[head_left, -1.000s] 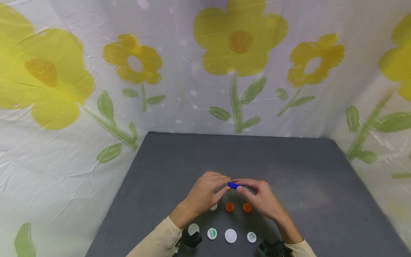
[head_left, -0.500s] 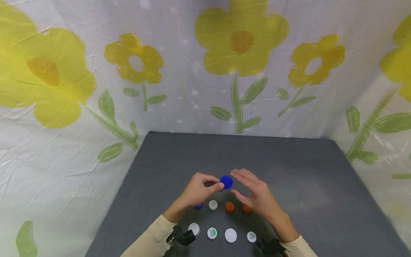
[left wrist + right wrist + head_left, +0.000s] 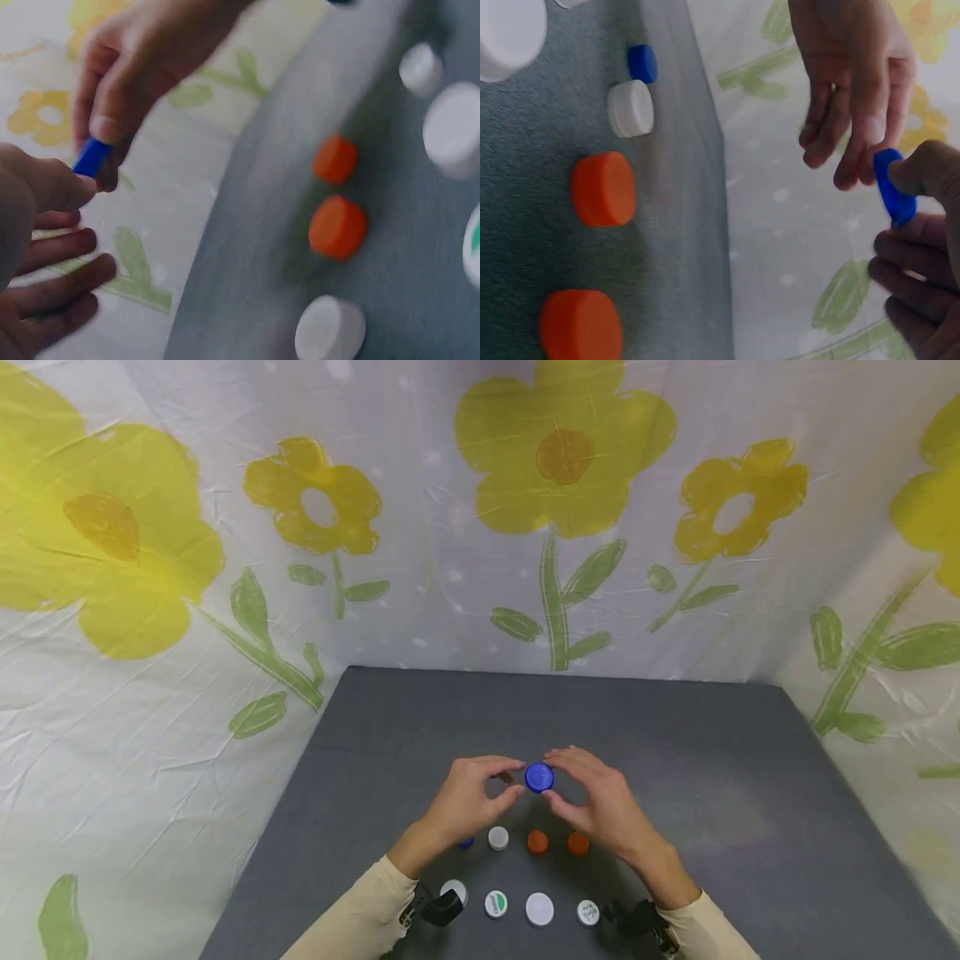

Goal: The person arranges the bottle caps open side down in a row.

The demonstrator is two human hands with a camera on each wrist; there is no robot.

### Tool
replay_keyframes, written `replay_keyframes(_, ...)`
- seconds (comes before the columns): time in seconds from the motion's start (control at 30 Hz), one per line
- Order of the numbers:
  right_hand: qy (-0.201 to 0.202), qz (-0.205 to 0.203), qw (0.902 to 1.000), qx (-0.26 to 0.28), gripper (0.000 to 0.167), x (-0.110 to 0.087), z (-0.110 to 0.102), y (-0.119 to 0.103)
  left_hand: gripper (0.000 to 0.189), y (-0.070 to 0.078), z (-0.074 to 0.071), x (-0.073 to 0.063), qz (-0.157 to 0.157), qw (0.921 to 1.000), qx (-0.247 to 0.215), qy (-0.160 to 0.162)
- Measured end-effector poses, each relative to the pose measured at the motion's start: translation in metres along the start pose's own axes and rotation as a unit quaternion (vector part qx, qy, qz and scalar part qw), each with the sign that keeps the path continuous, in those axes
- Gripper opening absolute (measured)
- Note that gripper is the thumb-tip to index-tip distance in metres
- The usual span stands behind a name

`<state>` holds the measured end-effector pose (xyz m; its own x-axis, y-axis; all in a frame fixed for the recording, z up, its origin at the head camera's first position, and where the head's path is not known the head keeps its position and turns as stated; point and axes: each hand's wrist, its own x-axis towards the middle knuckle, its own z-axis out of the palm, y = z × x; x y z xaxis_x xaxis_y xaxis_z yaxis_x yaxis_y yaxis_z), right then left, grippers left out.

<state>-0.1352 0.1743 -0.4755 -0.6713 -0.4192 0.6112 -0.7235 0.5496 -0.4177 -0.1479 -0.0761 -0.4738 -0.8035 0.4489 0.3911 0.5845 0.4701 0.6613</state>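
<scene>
A round blue bottle cap [image 3: 539, 777] is up off the table between my two hands, its face toward the head camera. My right hand [image 3: 600, 797] pinches it between thumb and fingers; the right wrist view shows the thumb pressed on the cap [image 3: 894, 186]. My left hand [image 3: 465, 797] is spread at the cap's left edge, thumb and fingers apart. Its fingertips [image 3: 847, 176] come very close to the cap; whether they touch it I cannot tell. In the left wrist view the blue cap [image 3: 92, 157] shows edge-on between both hands.
On the grey table [image 3: 420, 718] lie two orange caps [image 3: 537, 842], a small white cap [image 3: 498, 838] and a partly hidden blue cap [image 3: 467, 842]. A nearer row has white caps [image 3: 539, 910], one with green print [image 3: 496, 904]. A flowered curtain [image 3: 442, 568] surrounds the table.
The blue cap was edge-on between both hands, then held face-on by the left hand with the right hand apart. Now the right hand grips it, slightly higher and further right.
</scene>
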Motion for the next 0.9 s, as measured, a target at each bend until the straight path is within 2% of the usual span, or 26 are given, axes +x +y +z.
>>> replay_keyframes(0.07,-0.015,0.012,0.9998,0.001,0.044,0.004,-0.001,0.001,0.029,-0.001,0.001,0.004,0.048,0.997,0.058,0.016)
replay_keyframes(0.17,-0.041,0.023,0.9989,-0.003,0.039,0.008,0.001,0.002,0.028,-0.005,0.003,0.008,0.073,0.9905,0.116,0.014)
replay_keyframes(0.33,-0.084,0.029,0.9954,-0.035,0.032,0.012,0.013,0.009,0.026,-0.016,0.009,0.014,0.044,0.9822,0.178,-0.041)
replay_keyframes(0.5,-0.128,0.049,0.9887,-0.061,0.029,0.009,0.027,0.019,0.023,-0.029,0.022,0.017,0.016,0.9649,0.243,-0.098)
replay_keyframes(0.7,-0.143,0.056,0.9854,-0.073,0.025,0.004,0.04,0.026,0.012,-0.037,0.034,0.019,0.017,0.9432,0.307,-0.126)
replay_keyframes(0.9,-0.172,0.071,0.9779,-0.096,0.016,0.001,0.051,0.027,0.021,-0.041,0.043,0.018,0.029,0.9216,0.359,-0.144)
